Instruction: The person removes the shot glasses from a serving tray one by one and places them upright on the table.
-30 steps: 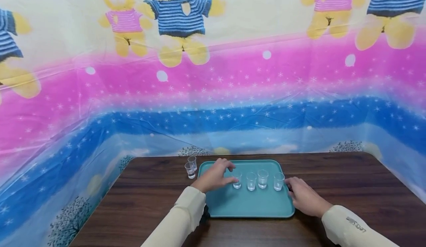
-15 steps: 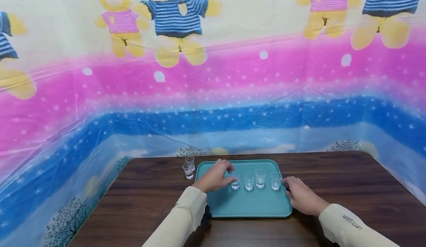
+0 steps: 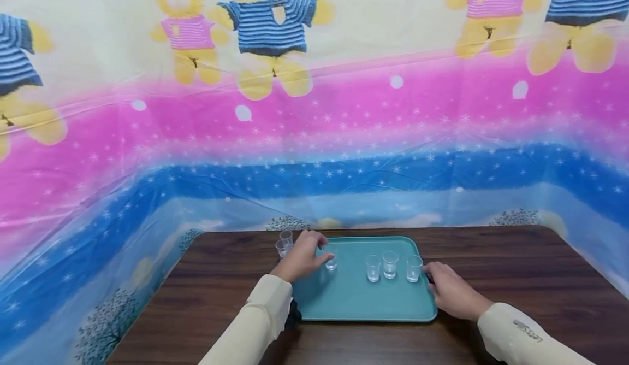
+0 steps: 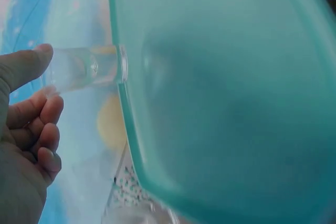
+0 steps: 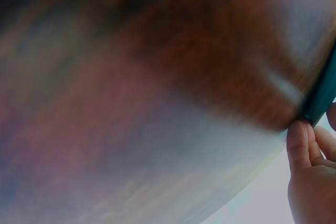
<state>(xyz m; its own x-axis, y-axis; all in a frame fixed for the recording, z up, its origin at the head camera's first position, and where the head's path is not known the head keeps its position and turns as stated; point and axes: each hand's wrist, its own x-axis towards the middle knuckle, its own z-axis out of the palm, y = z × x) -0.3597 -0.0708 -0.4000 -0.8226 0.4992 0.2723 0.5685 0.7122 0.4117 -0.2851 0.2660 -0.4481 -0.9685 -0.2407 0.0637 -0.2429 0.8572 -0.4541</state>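
Note:
With thumb and fingertips, my left hand (image 3: pixel 302 257) pinches a small clear shot glass (image 3: pixel 331 264) near its rim, above the left part of the teal tray (image 3: pixel 368 306). The left wrist view shows this shot glass (image 4: pixel 86 68) upright relative to the tray; whether its base touches the tray I cannot tell. My right hand (image 3: pixel 454 291) grips the tray's right edge, and in the right wrist view its fingers and thumb meet at the tray rim (image 5: pixel 319 93). Several more clear shot glasses, such as the middle glass (image 3: pixel 390 266), stand upright on the tray's right half.
Two other shot glasses (image 3: pixel 285 237) stand on the dark wooden table (image 3: pixel 211 288) left of the tray, partly hidden behind my left hand. A printed cloth with bears (image 3: pixel 270 26) hangs behind the table.
My left hand has moved left with the pinched shot glass, away from the other glasses on the tray. The right hand stays at the tray's edge.

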